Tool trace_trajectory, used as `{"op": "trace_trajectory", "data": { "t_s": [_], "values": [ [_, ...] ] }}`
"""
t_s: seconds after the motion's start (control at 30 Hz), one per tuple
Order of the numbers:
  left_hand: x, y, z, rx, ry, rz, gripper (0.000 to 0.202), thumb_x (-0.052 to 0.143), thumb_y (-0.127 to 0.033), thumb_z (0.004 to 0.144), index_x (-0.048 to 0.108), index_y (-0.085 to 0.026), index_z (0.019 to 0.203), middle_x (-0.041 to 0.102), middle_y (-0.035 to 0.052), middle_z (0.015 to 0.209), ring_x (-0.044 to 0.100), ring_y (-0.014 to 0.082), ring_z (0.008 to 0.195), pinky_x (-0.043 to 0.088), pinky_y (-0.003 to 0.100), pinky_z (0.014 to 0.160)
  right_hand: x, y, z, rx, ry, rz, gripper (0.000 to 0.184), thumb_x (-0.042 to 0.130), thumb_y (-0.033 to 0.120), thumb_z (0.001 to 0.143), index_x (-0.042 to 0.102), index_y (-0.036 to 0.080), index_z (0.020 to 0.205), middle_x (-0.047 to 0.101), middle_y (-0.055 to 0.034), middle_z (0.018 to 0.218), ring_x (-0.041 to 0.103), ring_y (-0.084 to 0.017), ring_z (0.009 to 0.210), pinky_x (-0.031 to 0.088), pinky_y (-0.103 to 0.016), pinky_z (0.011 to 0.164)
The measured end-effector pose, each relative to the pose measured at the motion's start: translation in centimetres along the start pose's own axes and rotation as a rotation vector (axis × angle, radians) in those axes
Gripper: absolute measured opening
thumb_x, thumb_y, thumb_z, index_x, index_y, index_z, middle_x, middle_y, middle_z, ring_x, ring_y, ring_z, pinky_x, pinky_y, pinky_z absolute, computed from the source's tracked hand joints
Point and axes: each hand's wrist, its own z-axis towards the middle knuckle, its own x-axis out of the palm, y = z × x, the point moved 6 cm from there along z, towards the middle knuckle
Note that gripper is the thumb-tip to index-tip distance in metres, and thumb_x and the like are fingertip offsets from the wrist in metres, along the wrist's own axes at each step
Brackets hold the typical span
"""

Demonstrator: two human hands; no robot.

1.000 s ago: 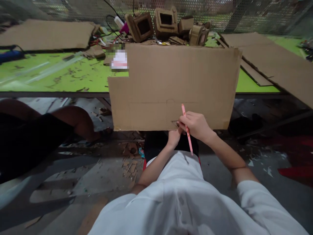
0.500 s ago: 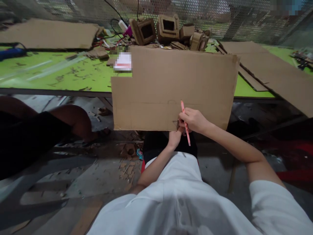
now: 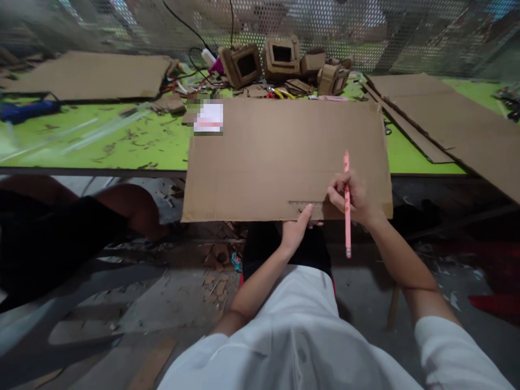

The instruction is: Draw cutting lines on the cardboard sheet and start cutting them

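A large brown cardboard sheet (image 3: 260,157) rests against the green table's front edge and reaches over my lap. My left hand (image 3: 296,233) grips its near edge, thumb on top and fingers underneath. Under that thumb lies a clear ruler with dark markings (image 3: 299,205), partly covered. My right hand (image 3: 351,197), slightly blurred, is closed round a pink pencil (image 3: 347,216) with its tip pointing away from me, over the right part of the sheet.
On the green table (image 3: 122,146) are several cardboard box shapes (image 3: 281,57), cables and cardboard scraps. Other cardboard sheets lie left (image 3: 101,76) and right (image 3: 447,116). A blue tool (image 3: 28,110) sits far left. Another person's leg (image 3: 125,208) is at left; scraps (image 3: 217,287) litter the floor.
My right hand has moved right, away from my left hand, with the pencil now more upright in view. The ruler and my left thumb now show more clearly. The view has shifted slightly.
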Motion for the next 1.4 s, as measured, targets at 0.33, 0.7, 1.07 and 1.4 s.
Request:
{"op": "trace_trajectory", "data": {
  "t_s": [0.33,0.7,1.07,1.4],
  "values": [
    [1.8,-2.6,2.3,-0.062,0.056,0.038,0.039,0.062,-0.053,0.076,0.058,-0.018,0.061,0.051,-0.0051,0.034,0.053,0.0106,0.034,0.035,0.02,0.039,-2.4,0.3,1.6,-0.009,0.108,-0.119,0.018,0.06,0.015,0.079,0.043,0.022,0.078,0.059,0.0027,0.068,0.053,-0.008,0.055,0.041,-0.022,0.054],
    [2.7,-2.3,5.0,-0.319,0.094,-0.217,0.063,0.064,-0.075,0.061,0.062,-0.013,0.074,0.069,0.01,0.059,0.067,0.0185,0.054,0.037,0.02,0.042,-2.6,-2.8,5.2,-0.119,0.085,-0.252,0.015,0.052,0.009,0.081,0.049,0.021,0.09,0.066,-0.006,0.086,0.063,-0.017,0.08,0.05,-0.03,0.069],
    [2.6,-1.6,3.1,-0.681,0.197,-0.273,0.054,0.062,-0.066,0.071,0.06,-0.012,0.062,0.065,0.0083,0.05,0.057,0.0135,0.037,0.032,0.02,0.035,-1.9,-5.8,6.4,0.267,0.291,0.033,0.008,0.053,0.026,0.091,0.053,0.02,0.096,0.07,-0.002,0.079,0.064,-0.011,0.063,0.047,-0.021,0.056],
    [1.6,-1.4,2.2,-0.887,0.32,-0.273,0.066,0.059,-0.074,0.068,0.068,-0.01,0.081,0.059,0.0011,0.041,0.047,0.0083,0.028,0.026,0.017,0.029,0.0,-6.3,5.9,0.101,0.53,-0.129,0.02,0.061,0.036,0.085,0.051,0.021,0.094,0.062,-0.0114,0.126,0.048,-0.026,0.13,0.036,-0.051,0.11]
  ]
}}
